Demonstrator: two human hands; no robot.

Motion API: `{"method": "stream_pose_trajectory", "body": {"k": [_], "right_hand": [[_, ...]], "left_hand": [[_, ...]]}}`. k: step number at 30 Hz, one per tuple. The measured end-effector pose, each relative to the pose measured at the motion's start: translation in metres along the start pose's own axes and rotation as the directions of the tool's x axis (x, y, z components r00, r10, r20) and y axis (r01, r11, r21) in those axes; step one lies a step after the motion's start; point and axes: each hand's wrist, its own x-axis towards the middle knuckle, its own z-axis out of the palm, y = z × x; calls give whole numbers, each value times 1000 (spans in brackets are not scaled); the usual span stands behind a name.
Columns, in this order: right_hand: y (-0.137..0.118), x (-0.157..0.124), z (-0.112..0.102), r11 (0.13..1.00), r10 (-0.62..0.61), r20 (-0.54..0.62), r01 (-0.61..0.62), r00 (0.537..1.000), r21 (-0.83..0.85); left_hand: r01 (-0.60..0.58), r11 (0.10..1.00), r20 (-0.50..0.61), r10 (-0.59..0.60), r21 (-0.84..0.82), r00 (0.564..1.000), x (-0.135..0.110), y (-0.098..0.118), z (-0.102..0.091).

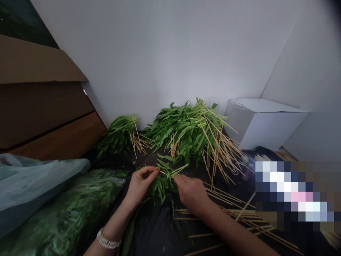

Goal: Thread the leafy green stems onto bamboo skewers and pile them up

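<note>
My left hand (141,183) pinches the top of a small bunch of green leafy stems (163,177) over a dark surface. My right hand (192,193) is closed on the same bunch from the right, where a thin bamboo skewer (179,169) passes through the stems. A bead bracelet (108,242) circles my left wrist. Just behind the hands lies a big pile of skewered greens (186,131), with a smaller pile (118,133) to its left.
Loose bamboo skewers (226,206) are scattered on the dark sheet at right. A clear plastic bag of greens (66,206) lies at left, brown cardboard (39,106) behind it. A white box (261,122) stands at back right by the wall.
</note>
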Motion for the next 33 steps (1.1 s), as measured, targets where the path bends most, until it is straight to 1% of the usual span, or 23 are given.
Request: {"method": "stream_pose_trajectory", "body": {"k": [2, 4, 6, 8, 10, 13, 16, 19, 26, 29, 33], "right_hand": [[-1, 0, -1, 1000, 4, 12, -4, 1000, 8], [-1, 0, -2, 1000, 7, 10, -7, 1000, 25], [-2, 0, -3, 998, 14, -3, -14, 1000, 60], [-2, 1, -3, 995, 27, -21, -25, 999, 99], [-1, 0, -2, 992, 34, -38, -29, 999, 123], [-1, 0, 2, 990, 22, -59, -14, 998, 138], [0, -1, 5, 989, 13, -65, -3, 998, 146], [0, -1, 6, 988, 10, -50, -2, 999, 153], [-4, -1, 3, 985, 35, 15, -37, 999, 171], [-4, -1, 2, 987, 35, 34, -40, 999, 158], [-6, 0, 1, 990, 18, 45, -24, 999, 138]], "left_hand": [[-32, 999, -4, 32, 39, 999, 1, -1, 0], [-8, 1000, 1, 8, 4, 1000, 0, -2, 0], [68, 992, 18, -66, -104, 998, -1, -4, 0], [142, 964, 50, -134, -225, 990, -1, -6, 1], [196, 928, 86, -178, -318, 980, -2, -7, 1], [272, 871, 135, -237, -409, 962, -2, -5, 2], [329, 825, 167, -284, -460, 944, -2, -3, 3], [345, 815, 170, -301, -464, 938, -1, -3, 3], [324, 853, 160, -282, -409, 946, -2, -10, 5], [334, 855, 181, -284, -398, 942, -4, -11, 7], [324, 896, 228, -263, -302, 938, -8, -11, 12]]}}
